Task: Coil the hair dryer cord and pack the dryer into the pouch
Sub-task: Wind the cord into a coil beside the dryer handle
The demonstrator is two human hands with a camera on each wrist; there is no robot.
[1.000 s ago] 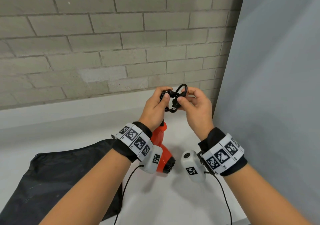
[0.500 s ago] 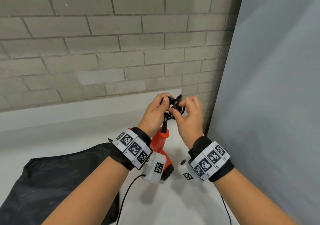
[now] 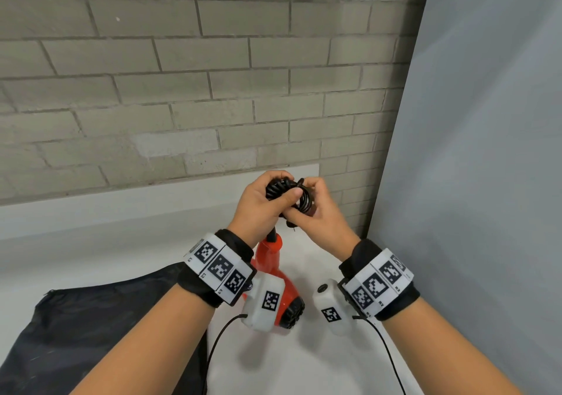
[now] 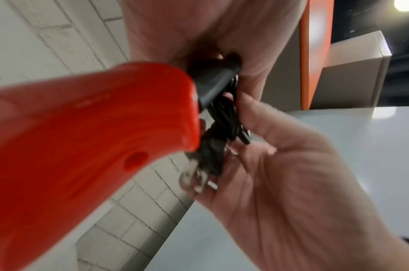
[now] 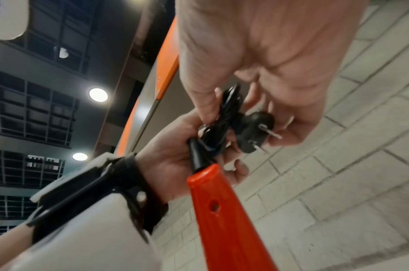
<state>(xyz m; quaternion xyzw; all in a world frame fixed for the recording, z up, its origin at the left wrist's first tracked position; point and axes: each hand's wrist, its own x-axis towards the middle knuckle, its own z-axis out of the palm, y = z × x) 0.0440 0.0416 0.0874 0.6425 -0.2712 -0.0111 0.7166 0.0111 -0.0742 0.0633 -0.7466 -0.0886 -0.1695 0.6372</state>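
The red hair dryer [image 3: 270, 261] hangs below my hands, handle up, nozzle end near the left wrist camera; its handle fills the left wrist view [image 4: 82, 146] and rises in the right wrist view [image 5: 224, 220]. Its black cord [image 3: 286, 189] is wound into a small tight bundle. My left hand [image 3: 261, 206] grips the bundle [image 5: 221, 117] above the handle. My right hand [image 3: 316, 212] pinches the bundle from the right side, with the plug [image 5: 256, 130] and its metal prongs [image 4: 194, 177] against its fingers. The black pouch [image 3: 91, 327] lies flat at lower left.
A white tabletop [image 3: 289, 364] lies under the hands. A grey brick wall [image 3: 182, 90] stands behind it and a grey panel [image 3: 471, 181] closes the right side. Thin black cables [image 3: 219, 340] run from the wrist cameras.
The cord loops have been drawn into a tighter bundle between both hands. Hands and dryer sit slightly lower in the head view than a second ago.
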